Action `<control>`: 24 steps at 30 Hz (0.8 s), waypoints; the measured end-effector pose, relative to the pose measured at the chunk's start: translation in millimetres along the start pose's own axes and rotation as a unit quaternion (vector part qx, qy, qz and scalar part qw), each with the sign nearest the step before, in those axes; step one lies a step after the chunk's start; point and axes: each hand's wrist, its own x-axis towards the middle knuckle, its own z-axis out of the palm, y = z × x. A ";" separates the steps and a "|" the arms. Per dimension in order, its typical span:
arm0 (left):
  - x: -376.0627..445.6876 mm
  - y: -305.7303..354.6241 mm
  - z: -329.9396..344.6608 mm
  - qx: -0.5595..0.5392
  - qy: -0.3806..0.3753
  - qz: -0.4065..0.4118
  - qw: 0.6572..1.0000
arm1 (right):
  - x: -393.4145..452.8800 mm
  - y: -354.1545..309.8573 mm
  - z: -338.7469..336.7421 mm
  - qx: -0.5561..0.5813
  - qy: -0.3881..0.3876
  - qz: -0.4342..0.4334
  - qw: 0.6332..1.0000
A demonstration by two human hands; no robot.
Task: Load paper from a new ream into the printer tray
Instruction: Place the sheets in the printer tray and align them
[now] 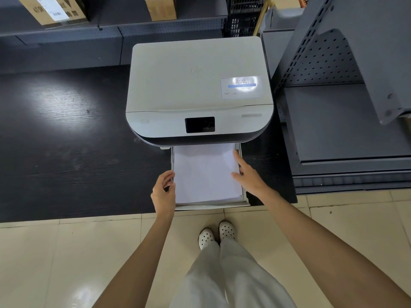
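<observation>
Plainly, the paper stack (204, 172) lies in the pulled-out tray (211, 206) at the printer's (195, 85) 6 o'clock, on the desk (66, 141). I judge the sheets light, floppy and slippery, best squared from both side edges. The left hand (163, 192) has a narrow grip curled round the tray wall at 9 o'clock. The right hand (249, 174) lies wide, straight fingers resting on the stack's 3 o'clock edge.

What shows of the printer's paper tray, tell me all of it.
The paper tray is a shallow drawer of light grey plastic, pulled out from under the white printer and reaching about to the front edge of the dark table. It lies level. A stack of white paper fills it, slightly askew, the near sheets fanned. The left hand curls round its left wall; the right hand rests straight fingers on the paper by the right wall.
</observation>
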 end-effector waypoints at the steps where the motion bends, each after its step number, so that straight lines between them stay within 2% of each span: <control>1: 0.1 0.2 -0.2 0.000 -0.001 0.001 1.000 | 0.2 -0.3 -0.5 -0.002 -0.001 -0.003 1.000; 11: 0.5 0.5 -0.9 0.008 -0.003 0.004 1.000 | 1.3 -17.8 -2.7 -0.174 -0.002 0.031 0.984; 16: 1.1 0.9 0.5 0.022 -0.002 0.009 1.000 | -5.5 -16.8 4.3 -0.234 0.039 0.021 0.971; 19: 1.6 1.0 0.5 0.028 -0.002 0.009 1.000 | -2.2 -18.8 0.9 -0.254 0.028 0.022 0.967; 24: 1.0 2.8 1.4 0.035 -0.003 0.010 0.999 | 8.8 -22.6 0.4 -0.328 0.038 0.036 0.943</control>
